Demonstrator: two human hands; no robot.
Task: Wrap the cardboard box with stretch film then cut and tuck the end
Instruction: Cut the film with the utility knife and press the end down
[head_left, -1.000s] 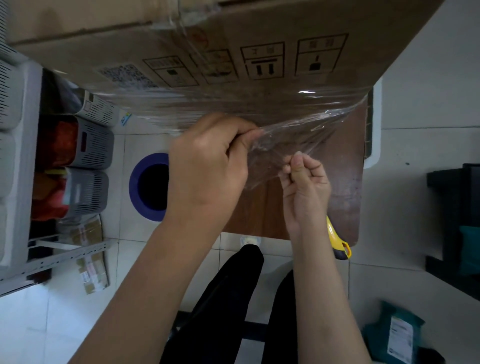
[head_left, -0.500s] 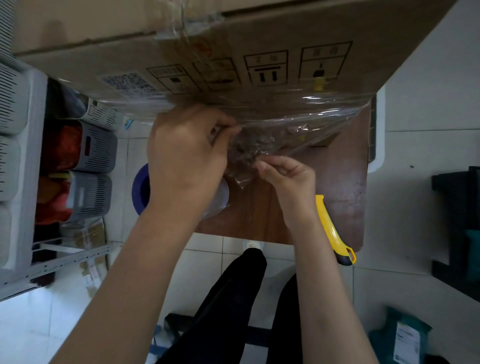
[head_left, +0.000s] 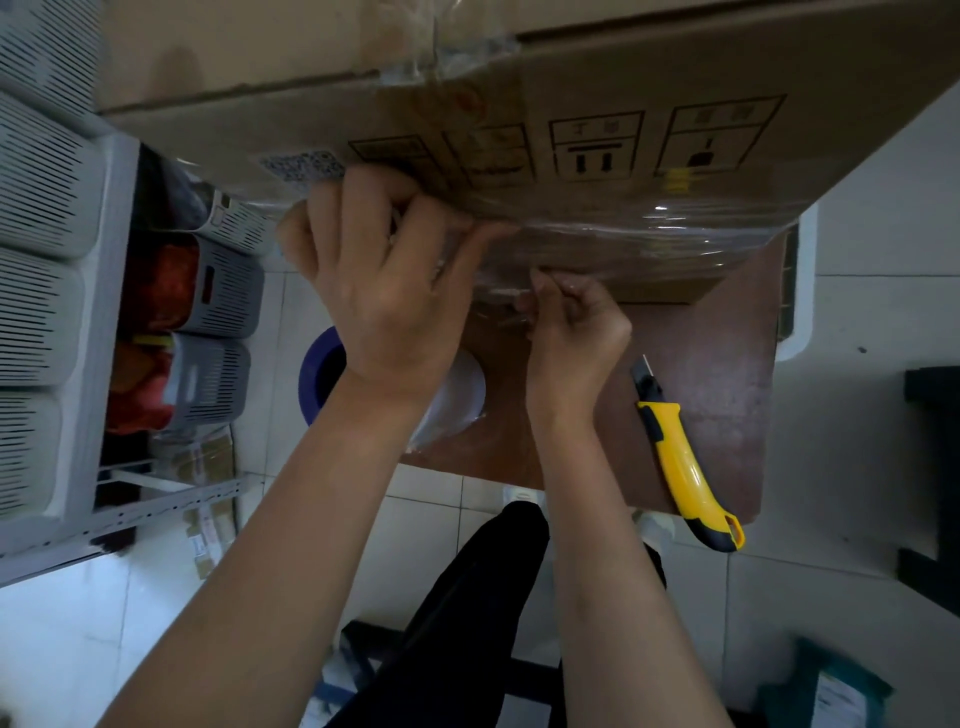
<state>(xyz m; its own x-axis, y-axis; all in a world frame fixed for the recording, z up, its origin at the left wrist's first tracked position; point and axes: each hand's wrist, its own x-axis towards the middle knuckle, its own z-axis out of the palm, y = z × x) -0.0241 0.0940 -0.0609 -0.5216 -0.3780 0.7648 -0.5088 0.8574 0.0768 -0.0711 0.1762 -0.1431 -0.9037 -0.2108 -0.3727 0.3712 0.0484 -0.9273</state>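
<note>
Step in hand: the cutting seems finished, because the yellow utility knife (head_left: 680, 467) is lying aside on the brown table (head_left: 727, 374). I judge that the person is now tucking the end.
Left hand: the left hand (head_left: 384, 301) is gripping the stretch film (head_left: 649, 244) at the lower front edge of the box. Its fingers are curled and the thumb is reaching toward the other hand.
Right hand: the right hand (head_left: 576, 332) is pinching the loose film end (head_left: 511, 304) with curled fingers, just under the box edge and close beside the left thumb.
Doing it well: the left hand should be lifting the wrapped layers a little, so that a small pocket is opening. The right hand should be twisting the end thin and pushing it flat into this pocket. After this, pressing the place smooth is helping the film to cling.
Where the box is: the cardboard box (head_left: 519, 78) is standing on the far part of the table, above both hands, and it is filling the top of the view.
How the box is looking: brown, with printed handling symbols and a small code label on the front side. The film is covering the lower band of this side, clear and shiny, with fine wrinkles. Near the hands it is gathering into a crumpled bunch.
Knife: its blade is showing out, so the right wrist should be staying away from it.
</note>
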